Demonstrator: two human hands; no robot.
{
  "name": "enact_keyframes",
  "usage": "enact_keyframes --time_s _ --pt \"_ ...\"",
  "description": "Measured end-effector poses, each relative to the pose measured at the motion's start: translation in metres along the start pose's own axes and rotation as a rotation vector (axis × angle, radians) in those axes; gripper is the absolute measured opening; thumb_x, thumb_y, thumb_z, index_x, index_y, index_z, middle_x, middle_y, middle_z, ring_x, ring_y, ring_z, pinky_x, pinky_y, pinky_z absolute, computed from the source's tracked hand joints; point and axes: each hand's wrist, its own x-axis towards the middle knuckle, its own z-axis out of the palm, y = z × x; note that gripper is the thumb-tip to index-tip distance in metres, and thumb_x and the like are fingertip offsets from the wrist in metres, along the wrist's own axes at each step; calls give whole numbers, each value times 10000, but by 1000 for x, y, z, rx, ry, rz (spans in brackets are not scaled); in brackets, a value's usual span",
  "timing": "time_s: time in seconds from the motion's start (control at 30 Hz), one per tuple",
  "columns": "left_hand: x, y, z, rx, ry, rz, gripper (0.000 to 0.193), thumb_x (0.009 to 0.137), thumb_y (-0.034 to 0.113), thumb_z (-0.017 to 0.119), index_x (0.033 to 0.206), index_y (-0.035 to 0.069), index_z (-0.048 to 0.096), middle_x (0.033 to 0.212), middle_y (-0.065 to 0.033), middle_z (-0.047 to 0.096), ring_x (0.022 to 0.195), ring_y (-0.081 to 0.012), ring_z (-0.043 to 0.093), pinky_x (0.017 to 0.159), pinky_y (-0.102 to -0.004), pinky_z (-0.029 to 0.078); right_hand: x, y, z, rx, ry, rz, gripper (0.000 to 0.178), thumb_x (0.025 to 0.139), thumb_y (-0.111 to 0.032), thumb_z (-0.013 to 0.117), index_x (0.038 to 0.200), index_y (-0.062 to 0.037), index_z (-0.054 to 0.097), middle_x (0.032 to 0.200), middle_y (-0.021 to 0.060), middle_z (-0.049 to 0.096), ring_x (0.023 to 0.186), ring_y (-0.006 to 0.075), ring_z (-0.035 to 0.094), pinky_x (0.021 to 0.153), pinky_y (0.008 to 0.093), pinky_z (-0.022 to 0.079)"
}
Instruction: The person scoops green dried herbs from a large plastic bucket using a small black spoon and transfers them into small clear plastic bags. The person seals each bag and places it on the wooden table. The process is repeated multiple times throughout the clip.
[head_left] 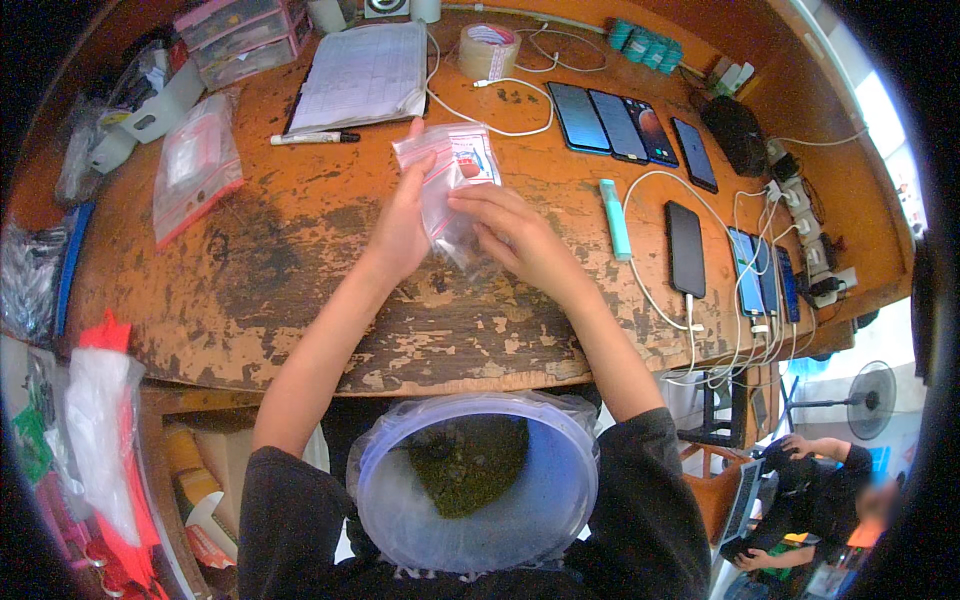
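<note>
Above the middle of the worn wooden table, a small clear zip-lock bag [437, 200] with a reddish seal strip is held between both hands. A white printed label or card [478, 157] shows at its upper right. My left hand [400, 225] grips the bag's left side, thumb laid over its front. The fingers of my right hand [518, 235] are bent against the bag's right side. Close to my body, below the table's front edge, sits a translucent plastic tub [375, 500] lined with a clear bag, with dark green loose material [470, 465] inside.
A larger zip bag [197, 165], a marker [315, 138], a paper pad [360, 75] and a tape roll [488, 55] lie left and back. Several phones [685, 250], white cables and a turquoise highlighter [614, 220] are on the right. Another person [815, 500] sits at far right.
</note>
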Motion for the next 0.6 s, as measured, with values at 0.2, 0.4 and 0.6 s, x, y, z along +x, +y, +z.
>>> enact_keyframes --time_s 0.2,0.4,0.6 --pt "-10 -3 17 159 -40 89 651 917 248 423 1418 268 8 1188 -105 424 1055 -185 468 903 -342 401 1 -3 0 -172 65 -25 306 704 -22 622 1003 -61 569 1037 96 532 1044 303 488 861 382 425" --pt "4 7 3 514 -139 300 595 886 215 440 1411 161 164 1186 -107 423 1037 -170 467 910 -314 391 2 7 -6 -64 109 -12 166 699 -55 665 845 -57 587 891 67 573 883 254 534 760 354 435" --pt "1 24 2 588 -26 453 458 869 186 494 1298 84 367 1063 -67 481 955 -145 498 866 -285 398 -2 17 -12 209 357 314 126 748 -92 691 806 -26 600 720 41 619 668 123 572 624 254 446"
